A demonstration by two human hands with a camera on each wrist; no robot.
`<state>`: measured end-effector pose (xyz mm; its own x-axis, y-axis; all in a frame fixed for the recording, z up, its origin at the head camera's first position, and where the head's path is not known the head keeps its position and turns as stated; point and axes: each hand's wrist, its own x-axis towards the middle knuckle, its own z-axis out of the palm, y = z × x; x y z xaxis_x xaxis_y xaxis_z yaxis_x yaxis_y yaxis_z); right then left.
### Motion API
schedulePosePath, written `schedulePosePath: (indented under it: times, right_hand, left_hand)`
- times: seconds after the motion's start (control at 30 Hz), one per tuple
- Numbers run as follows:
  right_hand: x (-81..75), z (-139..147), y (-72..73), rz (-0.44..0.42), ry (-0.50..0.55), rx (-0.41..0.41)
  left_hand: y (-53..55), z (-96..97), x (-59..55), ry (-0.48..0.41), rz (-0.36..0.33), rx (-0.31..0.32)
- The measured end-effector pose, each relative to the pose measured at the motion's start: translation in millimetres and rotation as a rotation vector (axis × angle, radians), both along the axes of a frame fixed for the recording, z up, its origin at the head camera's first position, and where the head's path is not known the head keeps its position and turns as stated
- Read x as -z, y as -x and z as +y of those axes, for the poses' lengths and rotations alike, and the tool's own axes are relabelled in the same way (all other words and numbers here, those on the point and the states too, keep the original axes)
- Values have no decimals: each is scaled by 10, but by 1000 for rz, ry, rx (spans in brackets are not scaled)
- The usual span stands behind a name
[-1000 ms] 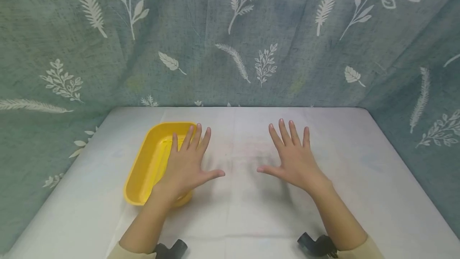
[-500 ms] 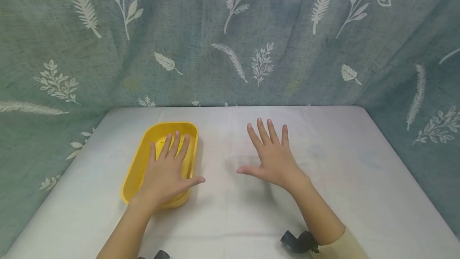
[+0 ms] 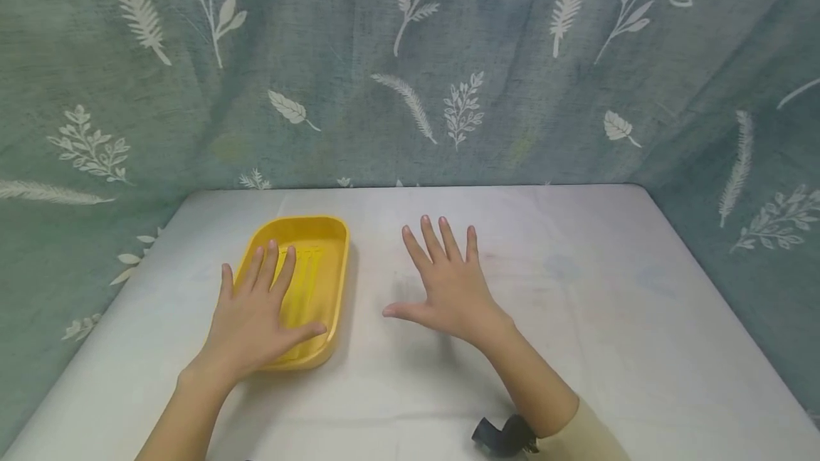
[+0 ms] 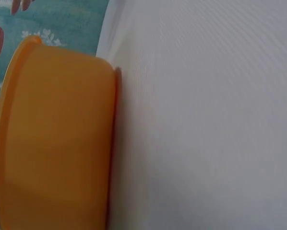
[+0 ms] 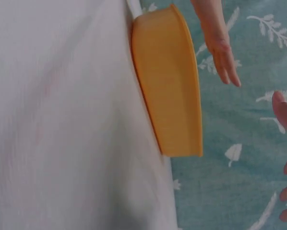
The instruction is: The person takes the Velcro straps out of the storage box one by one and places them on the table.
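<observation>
A yellow rectangular plastic basin [image 3: 329, 290] with rounded corners and a raised rim stands on the left half of the table. My left hand [image 3: 250, 319] is over its near left side, fingers spread and straight, holding nothing. In the right wrist view that left hand [image 5: 220, 48] hangs above the basin's rim, apart from it. To the right of the basin, my right hand [image 3: 448, 294] hovers over the table with fingers spread and thumb pointing left, also holding nothing. Ridges show on the basin's floor; the left hand hides part of it.
The table [image 3: 576, 319] wears a white cloth with a few faint stains. A blue-green curtain [image 3: 359, 34] with white leaf prints hangs behind and at both sides. A black wrist camera mount [image 3: 506, 436] sits by the right sleeve.
Both hands have shifted left, fingers still spread. The left hand has passed across the basin to its left side, and the right hand has come closer to it. The view has turned slightly.
</observation>
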<state>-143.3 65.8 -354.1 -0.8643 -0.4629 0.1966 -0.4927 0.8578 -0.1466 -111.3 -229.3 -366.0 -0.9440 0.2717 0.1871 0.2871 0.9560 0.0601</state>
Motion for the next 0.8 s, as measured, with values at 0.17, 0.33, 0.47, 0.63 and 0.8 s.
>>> schedulePosePath:
  times: [0.17,0.33,0.47,0.63,0.8]
  right_hand:
    - [33,-184,0,-10,18,-30]
    - [98,-327,13,10,7,-60]
    - [141,-435,16,14,-9,-84]
    - [166,-563,9,-10,-34,-102]
    - [198,-683,-4,-22,-32,-120]
  left_hand:
    - [-44,-148,0,-1,-1,-23]
    - [-85,-266,38,2,-6,-30]
    - [-124,-381,92,-4,-3,-45]
    - [-176,-505,144,-38,-42,-69]
    - [-189,-602,117,-87,-85,-93]
